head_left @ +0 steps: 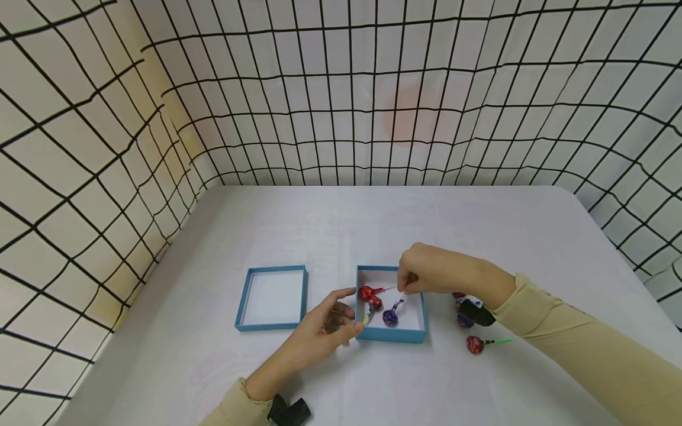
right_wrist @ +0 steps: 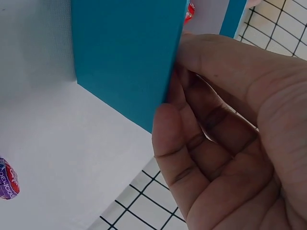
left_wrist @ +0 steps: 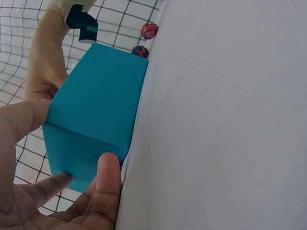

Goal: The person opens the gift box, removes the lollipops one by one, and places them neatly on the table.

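Note:
A blue box (head_left: 391, 335) with a white inside stands open-topped on the table. Inside it lie a red lollipop (head_left: 365, 293), another red one with a yellow stick (head_left: 375, 303), and a purple lollipop (head_left: 391, 318). My right hand (head_left: 434, 269) reaches over the box's right wall and pinches the purple lollipop's white stick; in the right wrist view the pinching fingertips are hidden behind the blue wall. Along the box's left side is my left hand (head_left: 319, 331), its thumb at the front left corner and its fingers extended against the side wall (left_wrist: 81, 153).
Left of the box lies a blue-rimmed, white-lined lid (head_left: 269, 326). Right of it, a red lollipop with a green stick (head_left: 474, 345) and a purple-wrapped lollipop (head_left: 465, 321) rest on the table, others partly hidden by my right wrist. Black grid netting (head_left: 341, 109) surrounds the table.

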A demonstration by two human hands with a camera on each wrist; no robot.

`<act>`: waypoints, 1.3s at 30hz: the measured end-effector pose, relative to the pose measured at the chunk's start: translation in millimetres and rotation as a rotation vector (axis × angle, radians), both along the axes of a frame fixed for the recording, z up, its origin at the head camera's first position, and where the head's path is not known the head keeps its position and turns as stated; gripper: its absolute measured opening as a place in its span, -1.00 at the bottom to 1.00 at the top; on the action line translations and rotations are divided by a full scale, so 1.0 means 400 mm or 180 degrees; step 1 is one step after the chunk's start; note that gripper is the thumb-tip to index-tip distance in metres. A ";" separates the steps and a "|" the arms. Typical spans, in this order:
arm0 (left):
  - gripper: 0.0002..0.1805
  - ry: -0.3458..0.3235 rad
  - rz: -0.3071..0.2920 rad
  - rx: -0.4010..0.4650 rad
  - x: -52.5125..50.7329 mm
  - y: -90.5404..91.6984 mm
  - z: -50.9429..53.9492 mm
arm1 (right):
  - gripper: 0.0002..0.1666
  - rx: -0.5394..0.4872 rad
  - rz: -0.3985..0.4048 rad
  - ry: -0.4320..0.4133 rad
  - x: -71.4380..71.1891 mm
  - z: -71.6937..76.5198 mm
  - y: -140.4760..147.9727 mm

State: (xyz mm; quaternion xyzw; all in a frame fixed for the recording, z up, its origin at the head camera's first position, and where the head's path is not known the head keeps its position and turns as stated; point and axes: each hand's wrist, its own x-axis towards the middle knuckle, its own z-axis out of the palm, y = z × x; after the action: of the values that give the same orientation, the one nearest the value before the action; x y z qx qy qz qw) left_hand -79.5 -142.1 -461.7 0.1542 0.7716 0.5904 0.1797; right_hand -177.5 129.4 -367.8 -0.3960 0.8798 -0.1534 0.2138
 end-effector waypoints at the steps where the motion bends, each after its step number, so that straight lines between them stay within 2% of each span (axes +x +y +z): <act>1: -0.29 -0.0001 0.0000 0.0001 0.000 0.000 0.000 | -0.93 -0.0005 -0.0016 -0.0012 0.000 0.000 0.001; 10: -0.30 -0.0013 0.0009 -0.0001 0.002 0.001 0.004 | -0.93 -0.0107 -0.0085 -0.0032 0.000 0.003 0.015; 20: -0.30 -0.0028 0.0016 -0.0010 0.001 0.001 0.005 | -0.93 -0.0313 -0.0107 0.0083 0.010 0.021 0.032; 28: -0.29 -0.0012 0.0008 -0.0001 0.002 0.001 0.006 | -0.93 -0.0562 -0.0388 -0.0002 0.018 0.027 0.062; 39: -0.30 -0.0004 -0.0007 0.0035 0.001 0.000 0.003 | -0.94 -0.0822 -0.0636 -0.0101 0.021 0.013 0.109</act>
State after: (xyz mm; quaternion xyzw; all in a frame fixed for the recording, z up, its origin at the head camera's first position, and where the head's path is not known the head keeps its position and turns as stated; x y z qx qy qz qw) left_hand -79.2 -142.0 -460.6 0.1557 0.7680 0.5945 0.1800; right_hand -169.1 172.8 -362.5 -0.3282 0.8842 -0.2919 0.1587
